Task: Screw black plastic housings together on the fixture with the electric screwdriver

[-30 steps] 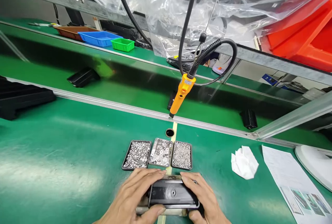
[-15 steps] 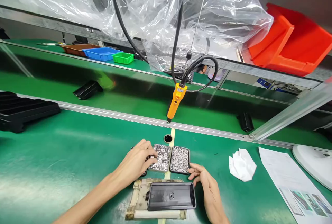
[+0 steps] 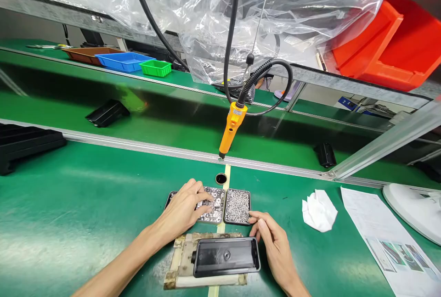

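Note:
A flat black rectangular part (image 3: 226,256) lies on a worn tan fixture block (image 3: 182,265) at the near edge of the green bench. Behind it stand three small trays of metal fasteners. My left hand (image 3: 184,207) reaches over the left and middle tray (image 3: 215,210), fingers curled down into the fasteners. My right hand (image 3: 272,242) rests beside the black part's right end, fingertips touching the front rim of the right tray (image 3: 237,206). I cannot tell whether either hand has picked anything up.
An orange electric screwdriver (image 3: 230,128) hangs on a black cable above the trays. A crumpled white tissue (image 3: 319,210) and printed papers (image 3: 382,237) lie to the right. Black trays (image 3: 24,143) sit far left. Black parts (image 3: 106,112) ride the conveyor belt behind.
Both hands left the black part a second ago. The left went to the fastener trays and has stayed there, the right moved to the part's right end.

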The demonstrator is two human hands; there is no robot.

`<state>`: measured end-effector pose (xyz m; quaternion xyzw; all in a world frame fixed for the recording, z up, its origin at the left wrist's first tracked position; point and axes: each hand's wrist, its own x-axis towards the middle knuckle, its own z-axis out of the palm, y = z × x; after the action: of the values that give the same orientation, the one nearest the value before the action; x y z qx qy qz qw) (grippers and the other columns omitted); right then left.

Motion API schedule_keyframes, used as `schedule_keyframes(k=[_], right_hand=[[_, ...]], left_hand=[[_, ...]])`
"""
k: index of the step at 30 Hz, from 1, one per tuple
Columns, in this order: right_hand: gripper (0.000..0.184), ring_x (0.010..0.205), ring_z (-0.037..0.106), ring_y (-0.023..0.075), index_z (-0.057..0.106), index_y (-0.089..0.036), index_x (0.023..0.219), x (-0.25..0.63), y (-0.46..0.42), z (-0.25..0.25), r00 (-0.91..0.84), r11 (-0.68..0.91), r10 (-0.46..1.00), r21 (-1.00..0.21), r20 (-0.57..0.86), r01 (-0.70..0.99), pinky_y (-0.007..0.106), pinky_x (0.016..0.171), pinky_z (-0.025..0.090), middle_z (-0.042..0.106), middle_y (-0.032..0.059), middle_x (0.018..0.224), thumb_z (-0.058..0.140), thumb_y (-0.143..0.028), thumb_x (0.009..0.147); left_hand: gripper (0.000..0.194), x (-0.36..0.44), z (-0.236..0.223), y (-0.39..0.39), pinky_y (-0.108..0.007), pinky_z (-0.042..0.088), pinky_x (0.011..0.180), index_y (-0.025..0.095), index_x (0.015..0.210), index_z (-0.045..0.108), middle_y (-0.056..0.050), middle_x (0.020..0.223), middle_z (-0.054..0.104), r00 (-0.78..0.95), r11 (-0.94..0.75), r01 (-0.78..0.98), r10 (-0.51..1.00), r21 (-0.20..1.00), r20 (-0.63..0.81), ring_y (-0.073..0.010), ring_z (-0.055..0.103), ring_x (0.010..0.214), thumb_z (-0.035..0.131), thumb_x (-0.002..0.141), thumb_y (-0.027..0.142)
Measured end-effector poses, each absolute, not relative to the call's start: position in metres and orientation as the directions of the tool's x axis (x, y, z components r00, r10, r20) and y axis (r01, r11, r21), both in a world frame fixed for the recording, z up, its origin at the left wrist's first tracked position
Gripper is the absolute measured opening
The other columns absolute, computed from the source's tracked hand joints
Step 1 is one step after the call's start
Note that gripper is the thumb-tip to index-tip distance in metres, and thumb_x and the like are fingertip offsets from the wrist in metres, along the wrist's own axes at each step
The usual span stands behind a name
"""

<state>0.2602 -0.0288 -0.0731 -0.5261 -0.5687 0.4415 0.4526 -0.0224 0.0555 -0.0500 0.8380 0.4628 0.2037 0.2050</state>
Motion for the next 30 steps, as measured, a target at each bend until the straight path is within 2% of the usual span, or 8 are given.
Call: schedule_keyframes(k=[5,8,12,18,24,26,28,30], right_hand=[[0.036,0.076,0.058,0.0178,0.068,-0.023,0.124,0.259,-0.028,-0.072,-0.036,0.066,0.998,-0.976,0.06,0.209,0.028,0.071,0.048,0.065,0.0048,0.097,0.05,-0.049,0.106],[0.034,0.075,0.058,0.0175,0.068,-0.023,0.123,0.259,-0.028,-0.07,-0.038,0.073,0.997,-0.974,0.067,0.214,0.028,0.071,0.047,0.065,0.0045,0.097,0.051,-0.048,0.106],[0.033,0.074,0.058,0.0168,0.069,-0.024,0.123,0.259,-0.028,-0.07,-0.037,0.081,0.997,-0.972,0.075,0.222,0.028,0.07,0.047,0.064,0.0043,0.097,0.051,-0.047,0.106],[0.032,0.073,0.058,0.0159,0.07,-0.024,0.121,0.258,-0.027,-0.069,-0.045,0.092,0.995,-0.968,0.083,0.234,0.027,0.067,0.047,0.064,0.0041,0.098,0.052,-0.046,0.106],[0.031,0.071,0.059,0.0155,0.071,-0.024,0.119,0.257,-0.025,-0.068,-0.047,0.111,0.994,-0.964,0.103,0.24,0.027,0.065,0.047,0.064,0.0049,0.099,0.052,-0.045,0.106],[0.031,0.071,0.059,0.0155,0.071,-0.024,0.119,0.257,-0.025,-0.068,-0.048,0.114,0.993,-0.963,0.105,0.243,0.027,0.064,0.047,0.064,0.005,0.1,0.053,-0.044,0.106],[0.03,0.071,0.06,0.0155,0.072,-0.024,0.118,0.257,-0.025,-0.068,-0.048,0.116,0.993,-0.963,0.108,0.244,0.027,0.065,0.047,0.064,0.0045,0.099,0.054,-0.044,0.105],[0.029,0.072,0.06,0.0156,0.072,-0.025,0.117,0.257,-0.025,-0.068,-0.05,0.119,0.993,-0.962,0.11,0.246,0.027,0.065,0.047,0.063,0.0039,0.097,0.055,-0.044,0.105]], left_hand=[[0.023,-0.02,-0.052,0.057,-0.038,0.034,0.08,0.02,0.089,0.067,-0.004,0.088,0.053,0.496,-0.505,0.657,0.849,0.56,0.183,-0.0256,0.043,0.089,0.049,0.102,0.019],[0.027,-0.02,-0.051,0.056,-0.039,0.033,0.08,0.019,0.087,0.062,-0.005,0.086,0.053,0.485,-0.497,0.627,0.852,0.6,0.199,-0.0255,0.042,0.087,0.041,0.104,0.023],[0.03,-0.022,-0.05,0.055,-0.04,0.033,0.082,0.02,0.084,0.056,-0.004,0.085,0.053,0.436,-0.437,0.58,0.879,0.687,0.191,-0.0249,0.043,0.085,0.038,0.105,0.031],[0.033,-0.026,-0.044,0.055,-0.034,0.04,0.077,0.02,0.091,0.057,-0.003,0.087,0.059,0.316,-0.191,0.462,0.948,0.866,0.041,-0.022,0.053,0.084,0.041,0.104,0.046],[0.04,-0.023,-0.008,0.034,-0.03,0.043,0.071,0.02,0.089,0.057,-0.001,0.084,0.059,0.38,-0.06,0.356,0.921,0.932,-0.086,-0.0196,0.054,0.078,0.042,0.102,0.054],[0.037,-0.021,0.007,0.018,-0.031,0.043,0.076,0.022,0.085,0.054,0.0,0.086,0.057,0.426,-0.12,0.37,0.903,0.921,-0.054,-0.02,0.053,0.084,0.042,0.104,0.051],[0.032,-0.016,0.017,0.002,-0.034,0.043,0.086,0.023,0.085,0.051,-0.001,0.095,0.058,0.519,-0.267,0.406,0.855,0.874,0.02,-0.0207,0.052,0.095,0.037,0.107,0.041],[0.029,-0.011,0.019,-0.012,-0.035,0.044,0.087,0.023,0.086,0.05,-0.003,0.104,0.057,0.62,-0.435,0.438,0.78,0.787,0.085,-0.0213,0.051,0.101,0.031,0.108,0.03]])
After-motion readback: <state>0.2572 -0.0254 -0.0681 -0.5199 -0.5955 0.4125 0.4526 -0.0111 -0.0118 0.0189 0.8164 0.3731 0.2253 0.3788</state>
